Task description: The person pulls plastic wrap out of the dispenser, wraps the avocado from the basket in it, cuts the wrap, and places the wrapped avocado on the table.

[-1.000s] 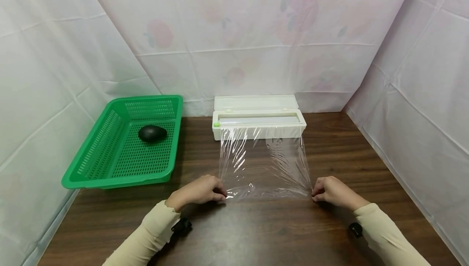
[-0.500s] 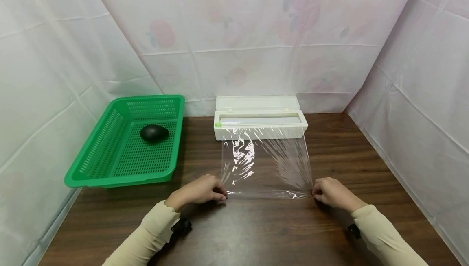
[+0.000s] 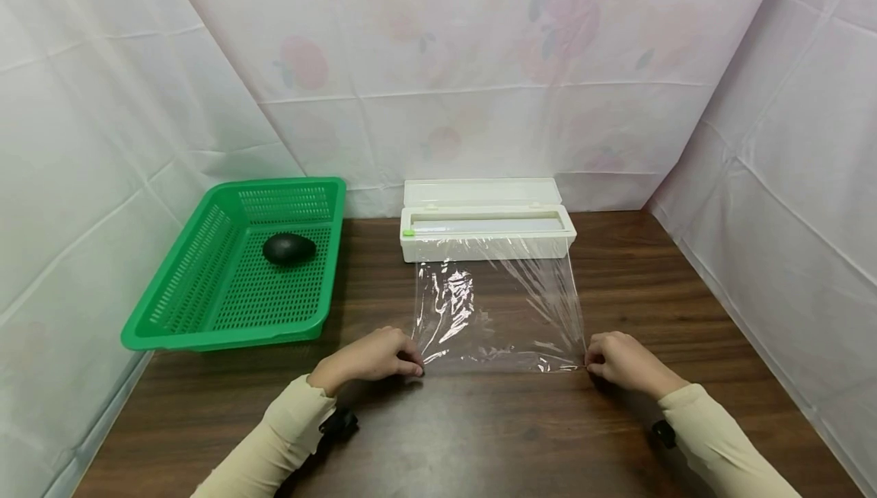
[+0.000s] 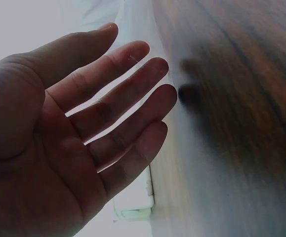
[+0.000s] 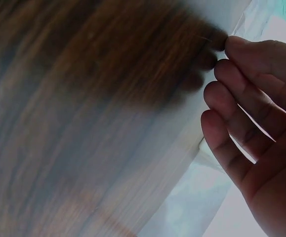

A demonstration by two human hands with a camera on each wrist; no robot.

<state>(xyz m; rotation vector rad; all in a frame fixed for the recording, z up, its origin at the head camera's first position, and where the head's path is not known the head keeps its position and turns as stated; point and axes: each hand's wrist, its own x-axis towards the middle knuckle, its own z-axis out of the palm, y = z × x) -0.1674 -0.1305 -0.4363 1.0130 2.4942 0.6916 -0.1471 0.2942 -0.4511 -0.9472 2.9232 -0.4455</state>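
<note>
A sheet of clear plastic wrap (image 3: pixel 500 330) stretches from a white wrap dispenser (image 3: pixel 479 249) toward the person. At its near left corner the left hand (image 3: pixel 377 355) rests with fingertips at the wrap. The left wrist view shows that hand's thumb (image 4: pixel 91 47) apart from the loosely bent fingers (image 4: pixel 120 106). On the opposite corner, the right hand (image 3: pixel 626 361) pinches the wrap between thumb and forefinger. From the right wrist, the thumb (image 5: pixel 266 57) covers most of the forefinger, while the other fingers are slightly bent above the tabletop.
A green basket (image 3: pixel 137 336) stands at the left with a dark avocado-like item (image 3: pixel 288 249) inside. The dispenser's lid (image 3: pixel 483 192) is raised, and a small green slider (image 3: pixel 408 233) sits at its left end. White cloth (image 3: pixel 438 41) hangs behind and on both sides.
Both hands stay almost where they were, the right shifting very slightly outward. Creases and reflections on the wrap have changed as it lies flatter. The view has shifted slightly.
</note>
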